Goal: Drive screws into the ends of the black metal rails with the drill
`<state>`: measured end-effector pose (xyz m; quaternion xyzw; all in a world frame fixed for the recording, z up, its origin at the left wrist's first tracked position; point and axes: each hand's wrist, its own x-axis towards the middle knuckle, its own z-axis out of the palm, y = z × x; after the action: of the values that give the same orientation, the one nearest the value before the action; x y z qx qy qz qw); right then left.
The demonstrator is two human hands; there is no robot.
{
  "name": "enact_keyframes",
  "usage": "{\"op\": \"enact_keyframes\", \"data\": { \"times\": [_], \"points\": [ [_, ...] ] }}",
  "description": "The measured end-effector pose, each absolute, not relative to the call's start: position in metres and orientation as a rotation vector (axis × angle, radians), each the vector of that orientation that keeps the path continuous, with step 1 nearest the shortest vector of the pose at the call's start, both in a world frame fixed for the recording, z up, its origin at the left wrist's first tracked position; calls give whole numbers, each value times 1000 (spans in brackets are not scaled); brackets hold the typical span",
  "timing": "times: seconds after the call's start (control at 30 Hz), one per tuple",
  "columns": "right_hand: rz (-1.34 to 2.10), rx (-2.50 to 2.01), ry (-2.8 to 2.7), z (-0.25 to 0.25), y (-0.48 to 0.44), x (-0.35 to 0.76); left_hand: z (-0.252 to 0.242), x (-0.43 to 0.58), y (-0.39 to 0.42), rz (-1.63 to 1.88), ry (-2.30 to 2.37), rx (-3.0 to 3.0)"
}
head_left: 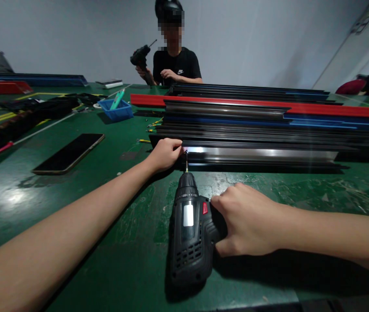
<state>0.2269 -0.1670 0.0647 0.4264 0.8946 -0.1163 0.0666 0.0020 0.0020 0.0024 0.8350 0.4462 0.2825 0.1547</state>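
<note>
My right hand [247, 221] is wrapped round the grip of a black cordless drill [191, 234] that points away from me. Its bit tip touches the near left end of a long shiny metal rail [262, 152] lying across the green table [74, 208]. My left hand [166, 152] is closed on that same rail end, fingers pinched right beside the bit. What the fingertips pinch is too small to make out. Behind the rail lies a stack of black, blue and red rails [269, 117].
A dark phone [69, 153] lies flat to the left. A blue bin [116, 109] with a green tool stands further back. Across the table a person [174, 65] in a black shirt holds up another drill [140, 58]. Dark parts and yellow cables lie at the far left.
</note>
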Motion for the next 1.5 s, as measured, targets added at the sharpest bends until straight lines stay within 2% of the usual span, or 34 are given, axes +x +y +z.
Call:
{"op": "enact_keyframes", "data": {
  "times": [1.5],
  "points": [
    [-336, 1276, 2707, 64, -168, 228, 3, 3, 1, 809, 1290, 2394]
  ]
}}
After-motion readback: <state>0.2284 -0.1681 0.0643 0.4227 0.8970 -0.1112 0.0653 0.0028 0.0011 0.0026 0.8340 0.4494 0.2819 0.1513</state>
